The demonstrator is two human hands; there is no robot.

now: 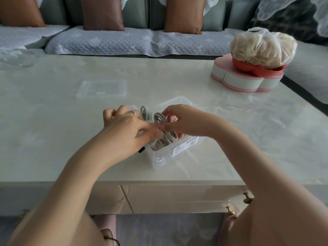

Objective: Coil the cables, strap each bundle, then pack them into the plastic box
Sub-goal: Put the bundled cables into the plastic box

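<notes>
Fingers (122, 110) curl into the box (179, 151), which sits on the bench (53, 139) near its front edge. My left hand (124, 126) and right hand (182, 121) pinch the grey cables (166, 137) standing in it; any straps are hidden. Packing seems nearly done. Next I should seat the coils, let go, and reach for the lid (101, 88) lying beyond.

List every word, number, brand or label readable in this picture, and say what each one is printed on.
White sticker on the near wall of the plastic box: dark printed lines and a small round mark, too blurred to read.
Small sticker on the clear lid: too small to read.
No print shows on the cables or on anything else in view, so no text here can be quoted.
</notes>
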